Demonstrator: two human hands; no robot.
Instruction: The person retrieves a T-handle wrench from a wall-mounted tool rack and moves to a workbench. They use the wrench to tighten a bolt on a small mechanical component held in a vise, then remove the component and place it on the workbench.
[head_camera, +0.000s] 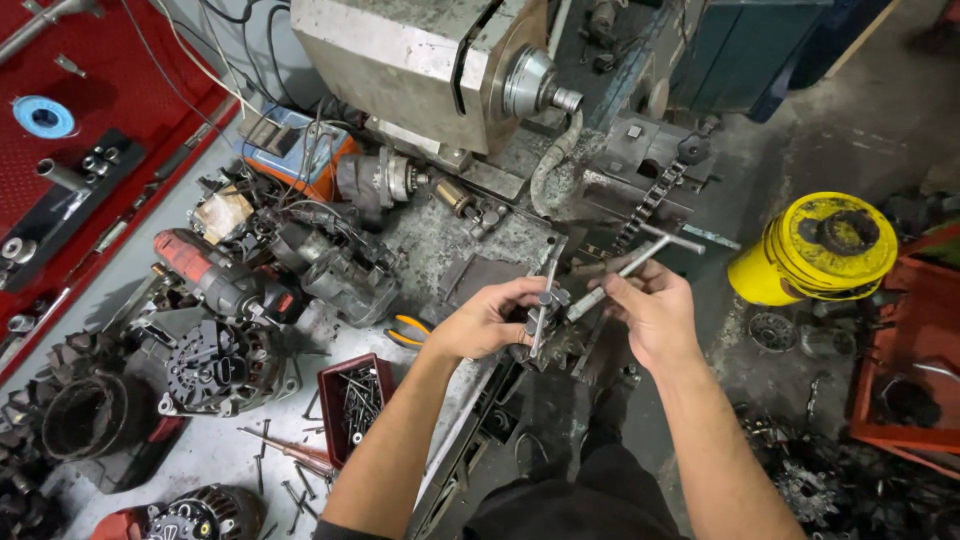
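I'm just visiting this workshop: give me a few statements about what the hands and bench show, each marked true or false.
1. The right hand grips a silver T-handle wrench. True.
2. The left hand rests empty on the bench. False: it holds a small metal part against the wrench's tip.
3. The dark red tray of screws lies left of the left forearm. True.
4. The round yellow container sits on the red mat. False: it stands on the floor at the right.
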